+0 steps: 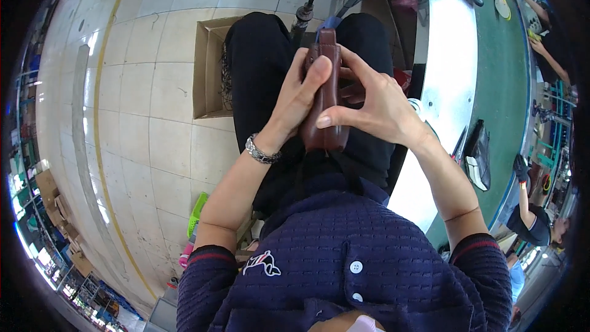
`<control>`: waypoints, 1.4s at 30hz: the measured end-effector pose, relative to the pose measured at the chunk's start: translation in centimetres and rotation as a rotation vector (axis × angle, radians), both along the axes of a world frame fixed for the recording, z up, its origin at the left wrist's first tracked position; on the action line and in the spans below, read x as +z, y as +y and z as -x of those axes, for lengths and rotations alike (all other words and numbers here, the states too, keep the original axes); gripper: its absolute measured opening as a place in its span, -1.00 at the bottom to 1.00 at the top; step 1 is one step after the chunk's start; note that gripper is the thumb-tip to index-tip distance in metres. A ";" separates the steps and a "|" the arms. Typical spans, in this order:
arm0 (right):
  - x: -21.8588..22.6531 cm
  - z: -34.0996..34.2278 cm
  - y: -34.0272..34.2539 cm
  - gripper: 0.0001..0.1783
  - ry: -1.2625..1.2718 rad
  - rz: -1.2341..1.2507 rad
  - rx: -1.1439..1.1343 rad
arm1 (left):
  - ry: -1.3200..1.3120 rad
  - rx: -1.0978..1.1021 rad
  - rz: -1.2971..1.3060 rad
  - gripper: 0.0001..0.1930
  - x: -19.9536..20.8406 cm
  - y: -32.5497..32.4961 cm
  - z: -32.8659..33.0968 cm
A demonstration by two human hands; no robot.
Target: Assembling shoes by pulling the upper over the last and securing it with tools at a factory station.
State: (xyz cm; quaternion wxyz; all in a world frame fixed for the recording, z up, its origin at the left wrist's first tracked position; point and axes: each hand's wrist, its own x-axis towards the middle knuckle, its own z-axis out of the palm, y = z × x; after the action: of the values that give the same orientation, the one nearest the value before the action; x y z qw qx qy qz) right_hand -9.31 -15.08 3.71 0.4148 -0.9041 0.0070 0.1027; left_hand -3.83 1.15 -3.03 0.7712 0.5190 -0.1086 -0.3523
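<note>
Between my knees, both of my hands hold a brown leather shoe upper (327,104), its narrow tab end pointing away from me and its rounded end toward my lap. My left hand (302,89) is closed along its left side, the thumb pressed on the leather near the far end. My right hand (378,101) grips the other side, thumb laid across the near part and fingers bent around the far part. The underside of the upper is hidden. Just beyond my left hand stands a dark metal post (302,15) with a pointed top.
An open cardboard box (206,74) sits on the tiled floor beside my left leg. To my right run a metal ledge (445,55) and a green conveyor (507,74) carrying a black shoe (477,154) and a pale sole (502,3). Other people work beyond the conveyor.
</note>
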 end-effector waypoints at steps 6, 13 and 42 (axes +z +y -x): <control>-1.9 -1.5 -2.6 -0.41 -0.181 -0.278 -0.074 | -0.017 0.089 -0.060 -0.42 1.0 -1.0 0.5; -1.8 -4.3 -1.4 -0.67 -0.149 -0.456 -0.164 | 0.014 0.124 -0.014 -0.46 0.6 -1.4 0.1; -9.3 17.8 -11.1 -0.38 0.076 0.522 -0.703 | 0.352 -0.055 -0.079 -0.14 -0.1 -3.7 -3.7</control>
State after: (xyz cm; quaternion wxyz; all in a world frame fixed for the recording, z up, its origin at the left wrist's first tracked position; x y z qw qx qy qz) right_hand -27.16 -26.22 -5.62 0.1818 -0.9168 0.3552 -0.0168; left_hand -0.12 -2.59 -3.17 0.7473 0.4762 0.0281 -0.4626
